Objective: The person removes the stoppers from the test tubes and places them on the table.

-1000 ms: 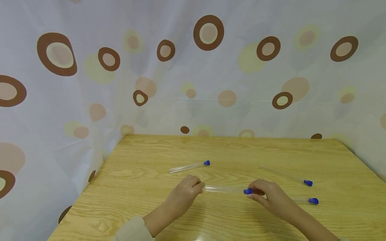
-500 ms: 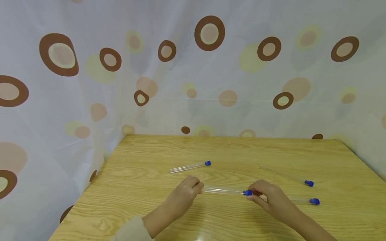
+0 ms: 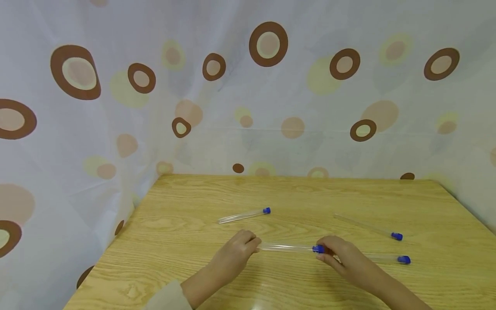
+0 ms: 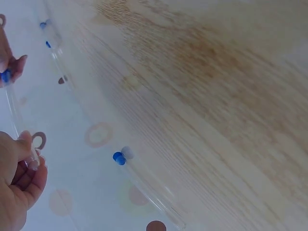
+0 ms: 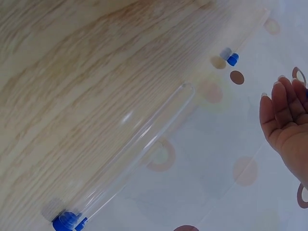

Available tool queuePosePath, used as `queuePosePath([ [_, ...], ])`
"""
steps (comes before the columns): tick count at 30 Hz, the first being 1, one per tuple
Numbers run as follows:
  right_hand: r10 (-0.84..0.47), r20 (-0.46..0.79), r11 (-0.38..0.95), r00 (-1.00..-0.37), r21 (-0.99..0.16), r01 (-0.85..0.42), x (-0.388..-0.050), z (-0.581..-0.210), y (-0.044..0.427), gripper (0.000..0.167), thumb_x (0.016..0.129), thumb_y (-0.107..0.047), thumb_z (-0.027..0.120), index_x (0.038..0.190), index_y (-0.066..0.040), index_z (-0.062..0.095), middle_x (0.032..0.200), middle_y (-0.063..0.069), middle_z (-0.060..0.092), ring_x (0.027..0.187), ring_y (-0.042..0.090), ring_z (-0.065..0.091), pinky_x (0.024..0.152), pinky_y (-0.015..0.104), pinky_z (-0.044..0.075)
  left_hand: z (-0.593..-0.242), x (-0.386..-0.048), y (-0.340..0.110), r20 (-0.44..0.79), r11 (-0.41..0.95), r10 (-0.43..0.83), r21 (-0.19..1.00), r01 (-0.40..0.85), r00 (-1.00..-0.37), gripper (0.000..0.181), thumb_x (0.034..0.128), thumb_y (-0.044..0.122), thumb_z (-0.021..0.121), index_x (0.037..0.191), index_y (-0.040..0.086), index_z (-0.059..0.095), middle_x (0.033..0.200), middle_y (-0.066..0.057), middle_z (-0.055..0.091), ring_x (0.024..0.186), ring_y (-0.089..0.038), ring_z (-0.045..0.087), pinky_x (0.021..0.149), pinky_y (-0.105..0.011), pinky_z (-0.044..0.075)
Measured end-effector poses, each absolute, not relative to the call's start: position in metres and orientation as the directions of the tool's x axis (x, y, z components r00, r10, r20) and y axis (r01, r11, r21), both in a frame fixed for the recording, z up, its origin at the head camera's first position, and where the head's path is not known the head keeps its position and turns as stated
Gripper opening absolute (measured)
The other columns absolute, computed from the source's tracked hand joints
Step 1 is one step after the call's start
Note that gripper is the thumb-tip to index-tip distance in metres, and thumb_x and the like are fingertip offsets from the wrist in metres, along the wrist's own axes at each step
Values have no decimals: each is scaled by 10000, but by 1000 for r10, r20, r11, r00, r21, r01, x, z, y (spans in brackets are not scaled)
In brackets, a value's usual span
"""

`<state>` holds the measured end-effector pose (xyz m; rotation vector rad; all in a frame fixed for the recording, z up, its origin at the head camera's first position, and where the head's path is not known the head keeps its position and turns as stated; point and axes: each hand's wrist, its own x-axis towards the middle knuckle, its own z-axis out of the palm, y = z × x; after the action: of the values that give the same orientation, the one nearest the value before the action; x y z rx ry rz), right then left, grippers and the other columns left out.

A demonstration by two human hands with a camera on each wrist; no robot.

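A clear test tube (image 3: 284, 247) is held roughly level between my two hands, above the wooden table. My left hand (image 3: 234, 255) pinches its rounded end; the left wrist view shows that thumb and fingers (image 4: 36, 180) around the tip. At the other end, my right hand (image 3: 345, 258) pinches the blue cap (image 3: 318, 249), which sits at the tube's mouth. How deep the cap is seated cannot be told. In the right wrist view the right hand (image 5: 288, 120) appears at the edge, with only a sliver of blue at its fingers.
Three more blue-capped test tubes lie on the wooden table (image 3: 186, 241): one tube (image 3: 242, 215) behind the left hand, another tube (image 3: 364, 225) at the right, and a third tube (image 3: 381, 258) partly behind the right hand. A patterned curtain (image 3: 232, 94) surrounds the table's back and sides.
Both hands have lowered very slightly with the test tube between them, keeping the same grips. The tubes on the table have stayed put.
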<state>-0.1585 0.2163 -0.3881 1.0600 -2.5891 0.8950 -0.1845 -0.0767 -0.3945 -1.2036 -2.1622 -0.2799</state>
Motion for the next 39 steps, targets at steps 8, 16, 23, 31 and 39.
queuePosePath([
  [8,-544,433,565,-718,-444,-696,-158,-391,215,98,941,-65,511,850,-83,542,720,-90,474,640,-74,398,495,143,394,-389,-184,-74,642,547,685,-143,825,-343,181,728,81,757,871,46,651,830,5,588,769,-77,565,724,-83,475],
  [16,-535,413,547,-737,-495,-675,-158,-389,216,127,957,-71,479,852,-86,548,684,-96,447,601,-86,352,470,140,364,-388,-182,-73,619,573,686,-136,809,-382,182,733,93,759,881,54,661,838,13,593,781,-72,568,735,-76,474],
  [23,-525,329,533,-785,-592,-604,-157,-386,217,144,973,-92,456,859,-82,544,660,-73,438,563,-80,333,445,154,364,-388,-183,-73,622,571,688,-146,808,-374,187,728,91,765,877,57,657,831,18,581,775,-70,557,728,-77,469],
  [31,-545,308,491,-780,-636,-595,-156,-388,219,172,983,-78,427,832,-83,509,637,-18,434,543,-67,310,430,164,337,-387,-183,-73,630,568,690,-166,806,-357,193,721,99,768,869,60,651,828,20,578,774,-69,552,726,-81,468],
  [39,-526,291,500,-799,-654,-568,-153,-386,219,103,969,-96,471,918,-46,545,702,-45,481,575,-40,383,459,168,382,-387,-182,-73,607,577,693,-143,804,-390,183,728,95,763,874,58,658,835,15,582,787,-72,561,734,-79,473],
])
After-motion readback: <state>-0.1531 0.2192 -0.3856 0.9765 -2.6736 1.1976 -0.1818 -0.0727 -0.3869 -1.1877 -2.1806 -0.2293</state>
